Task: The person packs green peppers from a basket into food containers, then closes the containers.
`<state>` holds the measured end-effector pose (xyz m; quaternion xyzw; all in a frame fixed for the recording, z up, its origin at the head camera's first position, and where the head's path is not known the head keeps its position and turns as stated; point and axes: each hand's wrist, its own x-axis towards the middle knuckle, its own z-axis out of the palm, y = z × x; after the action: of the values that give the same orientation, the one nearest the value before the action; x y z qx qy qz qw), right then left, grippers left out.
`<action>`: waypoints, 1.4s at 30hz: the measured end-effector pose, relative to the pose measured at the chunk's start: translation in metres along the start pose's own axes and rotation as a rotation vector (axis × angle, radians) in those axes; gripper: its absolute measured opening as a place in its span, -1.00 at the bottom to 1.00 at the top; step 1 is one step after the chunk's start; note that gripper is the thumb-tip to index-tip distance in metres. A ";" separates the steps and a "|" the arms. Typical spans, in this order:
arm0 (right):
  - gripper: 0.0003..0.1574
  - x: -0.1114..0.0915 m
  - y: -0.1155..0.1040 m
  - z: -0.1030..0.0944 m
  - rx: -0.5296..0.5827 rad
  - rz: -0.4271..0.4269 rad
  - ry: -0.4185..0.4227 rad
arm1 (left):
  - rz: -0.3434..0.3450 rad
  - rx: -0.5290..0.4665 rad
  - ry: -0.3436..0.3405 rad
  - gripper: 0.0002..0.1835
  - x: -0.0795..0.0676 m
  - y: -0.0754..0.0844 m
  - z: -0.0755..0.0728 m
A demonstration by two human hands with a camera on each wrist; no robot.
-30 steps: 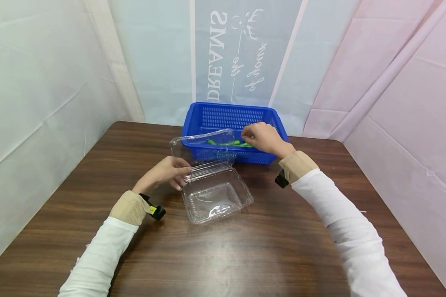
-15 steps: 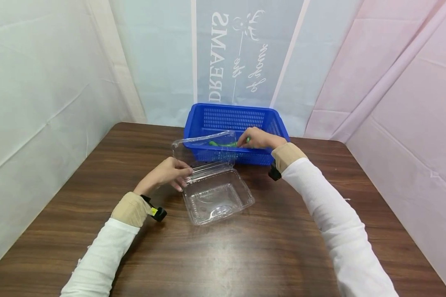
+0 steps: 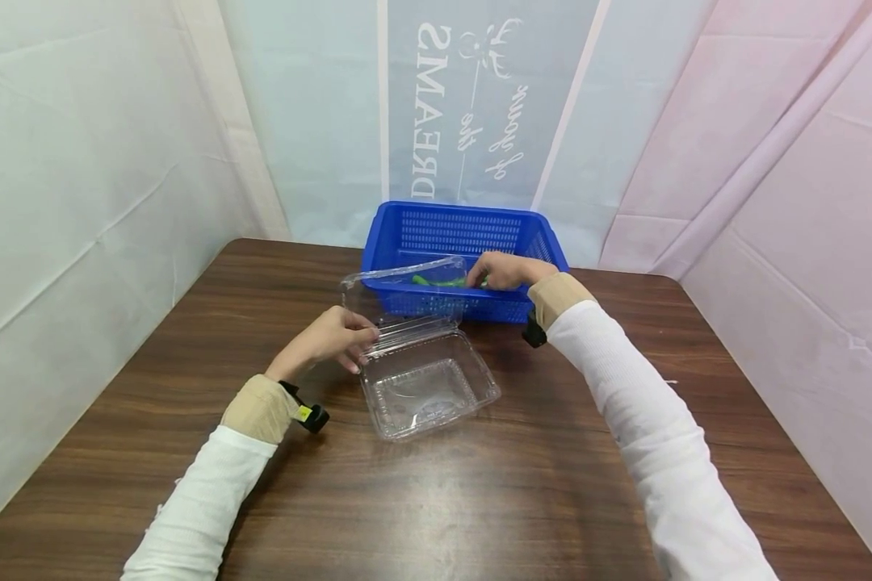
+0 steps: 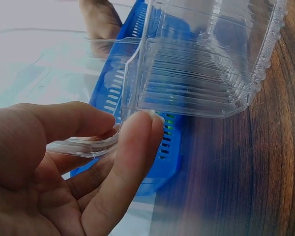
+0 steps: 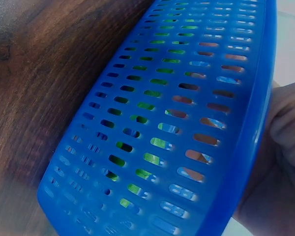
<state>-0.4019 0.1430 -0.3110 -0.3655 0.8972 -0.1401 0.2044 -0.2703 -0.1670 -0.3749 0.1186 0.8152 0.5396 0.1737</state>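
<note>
Here's the blue perforated plastic basket [image 3: 461, 230], our landmark, its long axis running side to side across the far part of the wood-grain table [image 3: 436, 516]. Just on the person's side of it sits the clear plastic clamshell container [image 3: 425, 391], spread wide. Its base lies flat, mouth up, with the long axis slanting: right end nearer the basket, left end farther off. The lid [image 3: 403, 294] rises from the hinge [image 3: 416, 329], leaning up toward the basket, and overlaps the near basket wall in the head view; whether the two touch, I can't tell.

Left hand [image 3: 327, 335], nearer the person than the basket's left end: thumb and fingers pinch the clear edge at the hinge's left end, plain in the left wrist view.

And the right hand [image 3: 504, 272]! It dips into the basket over the near rim, right of the middle, fingers bent downward. Slender green pieces [image 5: 156, 142] lie right by those fingers inside, showing through the slots; whether the fingertips pinch one, I can't tell.

Behind the basket hangs a pale backdrop [image 3: 400, 121], its lettering reversed, "DREAMS" among the words.
</note>
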 end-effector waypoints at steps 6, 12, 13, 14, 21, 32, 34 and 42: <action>-0.27 0.004 0.001 -0.001 0.031 0.062 -0.033 | -0.003 0.005 -0.003 -0.66 0.001 -0.002 0.001; -0.24 0.006 -0.001 0.000 0.028 0.092 -0.026 | 0.035 -0.001 -0.011 -0.67 -0.002 0.001 0.001; -0.25 0.007 0.000 0.001 0.017 0.085 -0.023 | 0.044 -0.004 -0.016 -0.66 -0.003 0.001 0.001; -0.25 0.007 0.000 0.001 0.006 0.083 -0.019 | 0.046 -0.006 -0.017 -0.67 -0.003 0.001 0.001; -0.32 0.006 -0.002 0.002 -0.032 0.082 0.010 | 0.014 0.012 0.000 -0.66 -0.001 0.000 0.002; -0.69 0.002 -0.009 -0.001 -0.073 0.008 0.103 | -0.003 0.024 -0.001 -0.66 -0.001 0.001 0.001; -0.71 0.001 -0.010 -0.001 -0.072 -0.008 0.122 | 0.001 0.024 -0.006 -0.65 -0.001 0.000 0.001; -0.72 -0.006 -0.013 -0.001 -0.086 -0.019 0.184 | 0.001 0.019 0.000 -0.64 -0.001 -0.001 0.000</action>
<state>-0.3911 0.1381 -0.3034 -0.3679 0.9139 -0.1366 0.1038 -0.2696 -0.1671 -0.3756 0.1204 0.8202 0.5321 0.1723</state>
